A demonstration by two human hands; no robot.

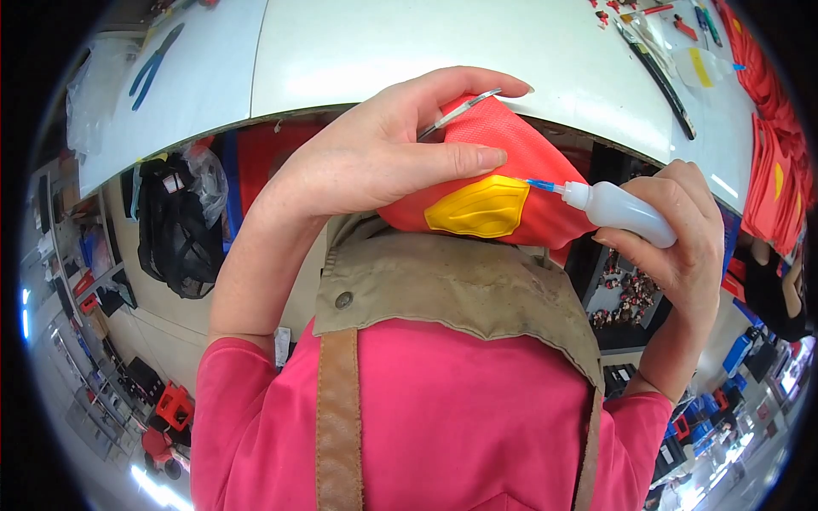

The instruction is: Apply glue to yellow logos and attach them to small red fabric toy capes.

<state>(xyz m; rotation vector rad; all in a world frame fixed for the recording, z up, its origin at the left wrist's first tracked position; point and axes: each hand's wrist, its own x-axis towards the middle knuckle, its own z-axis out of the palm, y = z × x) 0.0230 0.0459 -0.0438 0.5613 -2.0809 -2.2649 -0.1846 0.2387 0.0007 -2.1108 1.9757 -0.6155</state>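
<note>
My left hand is closed on a red textured fabric piece, its thumb pressed on the near face. A slim metal tool, perhaps tweezers, lies under my left fingers; its other end is hidden. On the red piece sits a yellow patch with curved raised lines. My right hand grips a white squeeze bottle, tilted sideways. Its thin blue needle tip points left and meets the patch's upper right corner, or hovers just over it. The red piece is held above my brown apron.
Beyond my hands is a white worktable with blue-handled pliers and a long black tool. Another bottle lies near stacked red pieces. A black bag hangs under the left side. Someone in dark clothing is at far right.
</note>
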